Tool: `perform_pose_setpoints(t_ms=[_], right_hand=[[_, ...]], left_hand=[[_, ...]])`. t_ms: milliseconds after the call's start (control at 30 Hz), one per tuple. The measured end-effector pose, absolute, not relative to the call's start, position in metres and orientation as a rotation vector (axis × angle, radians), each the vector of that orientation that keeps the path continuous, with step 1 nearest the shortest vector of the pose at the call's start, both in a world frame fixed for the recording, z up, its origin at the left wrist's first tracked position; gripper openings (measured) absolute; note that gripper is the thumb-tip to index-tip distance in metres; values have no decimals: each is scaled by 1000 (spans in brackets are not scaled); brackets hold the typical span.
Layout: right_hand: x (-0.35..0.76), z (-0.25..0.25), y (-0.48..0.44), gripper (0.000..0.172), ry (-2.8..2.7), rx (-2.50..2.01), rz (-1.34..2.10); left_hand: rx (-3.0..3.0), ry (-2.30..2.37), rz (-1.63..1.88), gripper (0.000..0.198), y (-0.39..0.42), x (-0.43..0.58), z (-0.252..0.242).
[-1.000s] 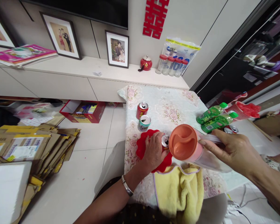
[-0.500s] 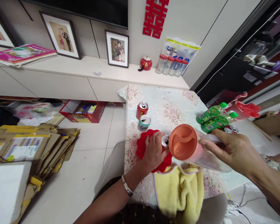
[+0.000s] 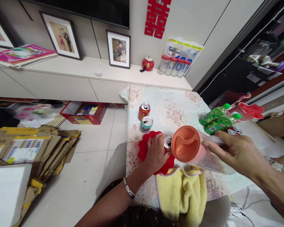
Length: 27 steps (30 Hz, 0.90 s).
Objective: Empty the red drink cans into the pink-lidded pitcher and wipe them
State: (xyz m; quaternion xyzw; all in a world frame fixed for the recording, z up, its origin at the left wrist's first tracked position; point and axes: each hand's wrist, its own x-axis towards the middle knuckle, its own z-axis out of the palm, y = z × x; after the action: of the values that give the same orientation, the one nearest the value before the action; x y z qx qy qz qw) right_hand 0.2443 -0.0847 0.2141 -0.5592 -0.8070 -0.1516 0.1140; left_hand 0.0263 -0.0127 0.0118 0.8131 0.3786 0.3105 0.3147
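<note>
My left hand [image 3: 155,153] is wrapped round an open drink can [image 3: 167,142] that stands on a scalloped red mat [image 3: 145,147]. The hand covers most of the can. By its handle, my right hand [image 3: 238,154] holds a clear pitcher [image 3: 209,162] with an orange lid, tilted so that the lid faces the can. Lid and can rim nearly meet; whether they touch I cannot tell. Beyond the mat stand a green-and-silver can [image 3: 146,125] and a red can [image 3: 144,111], both upright. A yellow towel [image 3: 183,195] lies at the table's near edge.
Two green bottles [image 3: 215,115] lie slanted at the right of the cloth-covered table [image 3: 156,97], near a pink basket [image 3: 246,112] and more cans. Flattened cardboard [image 3: 37,148] is piled on the floor at left. A low cabinet [image 3: 89,71] holds framed photos and glass jars [image 3: 173,66].
</note>
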Motion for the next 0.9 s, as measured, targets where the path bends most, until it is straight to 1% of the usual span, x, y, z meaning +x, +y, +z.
perform_pose_setpoints(t_ms=[200, 900], right_hand=[[243, 215, -84, 61, -2360, -1618, -433], [244, 214, -83, 60, -2373, -1618, -439]], left_hand=[[2150, 990, 825, 66, -12, 26, 12], [2133, 1006, 780, 64, -13, 26, 17]])
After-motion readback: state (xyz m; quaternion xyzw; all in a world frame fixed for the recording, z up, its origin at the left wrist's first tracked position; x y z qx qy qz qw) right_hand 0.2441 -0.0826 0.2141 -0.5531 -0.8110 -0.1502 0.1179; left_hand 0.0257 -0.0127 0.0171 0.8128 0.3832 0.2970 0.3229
